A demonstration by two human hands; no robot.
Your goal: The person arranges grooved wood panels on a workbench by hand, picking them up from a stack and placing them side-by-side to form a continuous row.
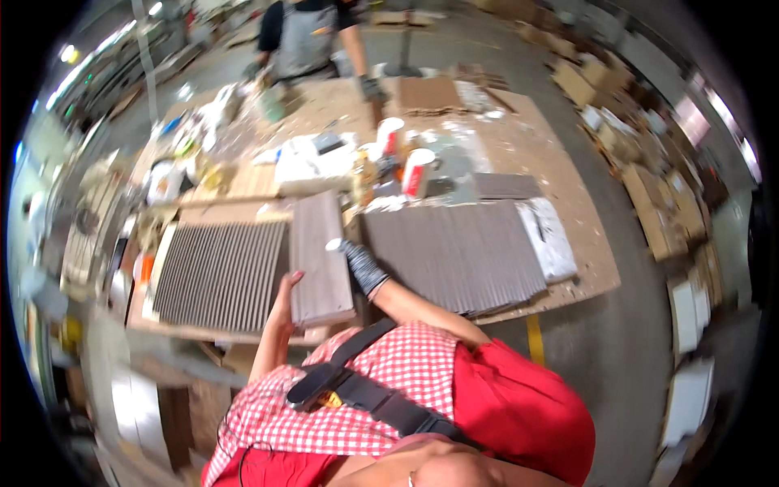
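Note:
A flat grey-brown plank (319,253) lies lengthwise on the workbench between two ribbed panels. My left hand (284,296) is bare and grips the plank's near left edge. My right hand (359,264) wears a striped grey glove and holds the plank's right edge, with a white fingertip at the top of the grip. The left ribbed panel (217,274) is grey with light slats. The right ribbed panel (454,253) is darker and wider.
Red-and-white cans (417,172), a white bag (312,162) and clutter fill the bench (560,162) behind. A co-worker (304,40) stands at the far side, one gloved hand (372,88) on the bench. Cardboard boxes (661,219) line the floor at right.

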